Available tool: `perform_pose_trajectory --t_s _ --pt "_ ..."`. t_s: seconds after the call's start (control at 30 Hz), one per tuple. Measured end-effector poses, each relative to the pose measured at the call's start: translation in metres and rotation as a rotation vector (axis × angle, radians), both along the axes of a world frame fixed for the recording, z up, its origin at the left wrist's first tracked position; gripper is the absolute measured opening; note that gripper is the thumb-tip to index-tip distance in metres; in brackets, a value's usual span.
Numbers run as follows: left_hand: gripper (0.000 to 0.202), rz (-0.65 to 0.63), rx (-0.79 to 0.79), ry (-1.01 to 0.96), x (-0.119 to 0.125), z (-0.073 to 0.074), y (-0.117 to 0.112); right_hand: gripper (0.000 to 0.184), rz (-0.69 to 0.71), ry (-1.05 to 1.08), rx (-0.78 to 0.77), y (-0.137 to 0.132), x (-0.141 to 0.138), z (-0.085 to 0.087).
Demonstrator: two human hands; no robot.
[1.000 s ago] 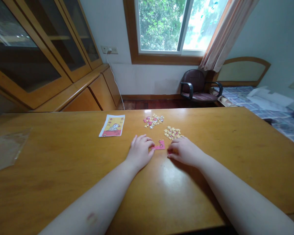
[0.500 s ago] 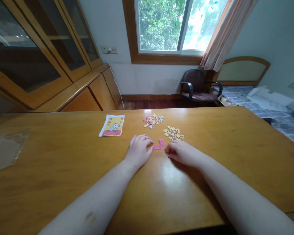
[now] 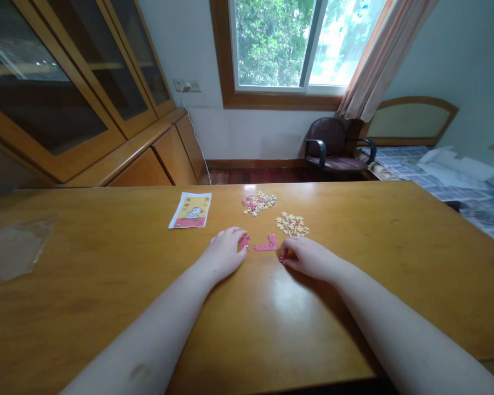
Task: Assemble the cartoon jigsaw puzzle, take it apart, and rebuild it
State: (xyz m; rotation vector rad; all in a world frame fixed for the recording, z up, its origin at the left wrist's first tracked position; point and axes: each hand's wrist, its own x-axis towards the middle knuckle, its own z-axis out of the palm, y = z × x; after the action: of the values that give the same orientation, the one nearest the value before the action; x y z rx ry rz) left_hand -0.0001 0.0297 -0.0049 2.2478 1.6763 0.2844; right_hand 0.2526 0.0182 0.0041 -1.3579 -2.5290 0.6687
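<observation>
My left hand [image 3: 225, 248] rests on the table with fingers curled around a small pink cluster of jigsaw puzzle pieces [image 3: 245, 242], which shows between thumb and fingertips. Just right of it lies a joined L-shaped pink puzzle section [image 3: 267, 243], apart from that cluster. On the section's other side, my right hand [image 3: 307, 255] pinches a small pink puzzle piece [image 3: 282, 258], mostly hidden by the fingers. Beyond the hands are a pile of yellowish pieces [image 3: 292, 224] and a mixed pink, white and yellow pile [image 3: 259, 203].
A picture card [image 3: 190, 210] with a white animal on yellow and pink lies left of the piles. A clear plastic bag [image 3: 16, 249] is at the table's [image 3: 247, 329] far left. Past the far edge stand a chair [image 3: 333, 144] and a glass-door cabinet [image 3: 86, 82].
My left hand has shifted left, uncovering the small pink cluster and the left end of the L-shaped section. My right hand keeps its pinch in nearly the same spot.
</observation>
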Motion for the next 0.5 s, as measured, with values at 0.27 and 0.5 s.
perform_pose_trajectory --t_s 0.27,0.5 --pt "0.052 -0.201 0.081 -0.102 -0.026 -0.004 0.016 0.008 -0.028 0.187 -0.039 -0.001 -0.009 -0.008" --pt "0.038 -0.220 0.099 -0.135 -0.021 -0.014 0.018 0.014 -0.284 0.186 -0.113 0.015 -0.043 0.006"
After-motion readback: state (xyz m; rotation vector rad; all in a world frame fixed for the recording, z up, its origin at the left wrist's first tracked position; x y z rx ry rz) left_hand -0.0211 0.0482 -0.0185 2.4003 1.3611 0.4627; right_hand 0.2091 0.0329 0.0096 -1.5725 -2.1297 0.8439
